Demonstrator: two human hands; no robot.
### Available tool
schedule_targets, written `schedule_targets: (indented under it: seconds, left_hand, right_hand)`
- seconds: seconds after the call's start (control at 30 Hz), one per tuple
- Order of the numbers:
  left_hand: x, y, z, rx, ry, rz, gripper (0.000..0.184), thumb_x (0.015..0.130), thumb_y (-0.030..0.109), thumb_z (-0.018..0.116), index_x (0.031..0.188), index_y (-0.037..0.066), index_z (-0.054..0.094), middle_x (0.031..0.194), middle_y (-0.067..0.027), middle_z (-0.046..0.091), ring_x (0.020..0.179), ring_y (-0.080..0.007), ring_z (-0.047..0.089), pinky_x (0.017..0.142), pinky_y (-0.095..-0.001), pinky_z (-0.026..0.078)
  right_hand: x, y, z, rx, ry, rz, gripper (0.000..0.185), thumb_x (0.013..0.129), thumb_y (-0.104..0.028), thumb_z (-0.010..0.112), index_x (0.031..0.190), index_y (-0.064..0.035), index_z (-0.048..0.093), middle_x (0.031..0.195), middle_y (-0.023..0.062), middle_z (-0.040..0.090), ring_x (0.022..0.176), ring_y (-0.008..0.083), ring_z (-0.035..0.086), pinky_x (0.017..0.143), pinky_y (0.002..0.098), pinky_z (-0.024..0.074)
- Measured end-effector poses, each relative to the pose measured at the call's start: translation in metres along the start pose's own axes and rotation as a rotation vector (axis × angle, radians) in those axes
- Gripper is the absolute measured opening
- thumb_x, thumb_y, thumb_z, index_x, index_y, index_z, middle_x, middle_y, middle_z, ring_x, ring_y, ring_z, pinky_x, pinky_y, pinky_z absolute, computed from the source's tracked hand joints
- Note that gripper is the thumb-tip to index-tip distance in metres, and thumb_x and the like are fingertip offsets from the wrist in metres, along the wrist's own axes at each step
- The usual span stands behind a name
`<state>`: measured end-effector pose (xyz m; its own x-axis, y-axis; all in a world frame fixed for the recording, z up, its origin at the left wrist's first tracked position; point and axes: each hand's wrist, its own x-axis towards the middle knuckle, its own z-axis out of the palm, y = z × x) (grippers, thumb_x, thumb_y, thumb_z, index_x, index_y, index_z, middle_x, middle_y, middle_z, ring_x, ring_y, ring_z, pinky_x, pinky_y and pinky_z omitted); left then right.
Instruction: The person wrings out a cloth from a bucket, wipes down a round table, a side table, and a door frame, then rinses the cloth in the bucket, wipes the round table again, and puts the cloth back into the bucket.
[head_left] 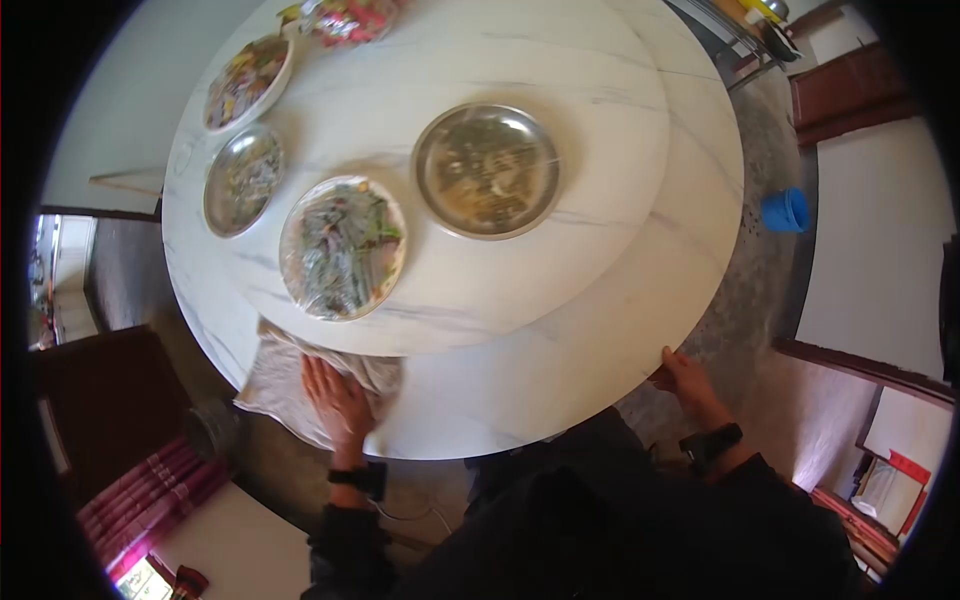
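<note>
My left hand (340,405) lies flat on a greyish-beige cloth (275,378), fingers stretched out and pointing away from me. The rumpled cloth rests on the front-left part of a round white marbled table (500,400), and one side hangs over the rim. At the table's right front edge, my right hand (682,378) is closed around the rim, thumb uppermost and the other fingers mostly hidden below. Just beyond the cloth, a plastic-wrapped plate of green food (345,248) stands on the raised round turntable (560,290).
A metal dish (487,172) with food sits right of that plate. Behind on the left are an oval metal dish (245,180), a covered white bowl (250,82) and a colourful plastic bag (348,20). A blue bucket (785,210) stands on the floor at right.
</note>
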<state>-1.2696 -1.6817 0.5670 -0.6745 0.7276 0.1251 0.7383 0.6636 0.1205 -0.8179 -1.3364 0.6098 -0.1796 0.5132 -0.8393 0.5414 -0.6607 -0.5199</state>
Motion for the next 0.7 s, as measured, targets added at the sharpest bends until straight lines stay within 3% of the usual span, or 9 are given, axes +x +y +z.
schedule_targets:
  seconds: [0.23,0.37,0.53,0.57,0.7]
  left_hand:
    - [-0.023,0.187,0.006,-0.086,-0.088,-0.050,0.061,0.088,0.021,0.058,0.133,-0.016,0.039,0.144,-0.0361,0.035,0.138,-0.0518,0.026,0.117,-0.0579,0.017]
    - [-0.022,0.270,0.017,-0.063,-0.090,-0.023,0.062,0.088,0.025,0.059,0.129,-0.017,0.042,0.142,-0.0364,0.037,0.139,-0.0506,0.024,0.117,-0.0574,0.015]
    - [-0.007,0.372,0.040,0.015,-0.098,0.003,0.063,0.091,0.030,0.056,0.130,-0.018,0.043,0.141,-0.0362,0.038,0.140,-0.0490,0.025,0.117,-0.0561,0.015]
    - [-0.005,0.394,0.050,-0.004,-0.058,0.115,0.064,0.092,0.032,0.055,0.132,-0.017,0.041,0.141,-0.0360,0.038,0.140,-0.0486,0.026,0.118,-0.0551,0.015]
    - [0.055,0.525,0.050,-0.088,-0.151,0.124,0.069,0.092,0.039,0.054,0.137,-0.011,0.041,0.147,-0.0263,0.039,0.142,-0.0440,0.025,0.119,-0.0522,0.014]
  right_hand:
    - [0.014,0.007,-0.027,0.044,-0.251,-0.087,0.048,0.097,-0.046,0.057,0.119,-0.0035,0.062,0.105,0.0068,0.069,0.096,0.0165,0.065,0.083,0.0310,0.0485]
    - [0.044,0.026,-0.043,0.118,-0.451,-0.132,0.048,0.097,-0.044,0.058,0.119,-0.0013,0.062,0.102,0.0083,0.069,0.092,0.0168,0.066,0.082,0.0314,0.0504]
    - [0.057,0.027,-0.110,-0.069,-0.796,-0.308,0.043,0.099,-0.036,0.058,0.116,0.0037,0.063,0.101,0.0104,0.070,0.093,0.0174,0.066,0.086,0.0309,0.0521]
    - [0.054,0.024,-0.136,-0.032,-0.751,-0.279,0.043,0.099,-0.035,0.058,0.117,0.0036,0.063,0.102,0.0107,0.070,0.094,0.0176,0.066,0.087,0.0309,0.0520]
    - [0.037,0.001,-0.215,0.027,-0.633,-0.228,0.042,0.099,-0.033,0.057,0.119,0.0036,0.061,0.106,0.0117,0.069,0.097,0.0182,0.066,0.088,0.0309,0.0515]
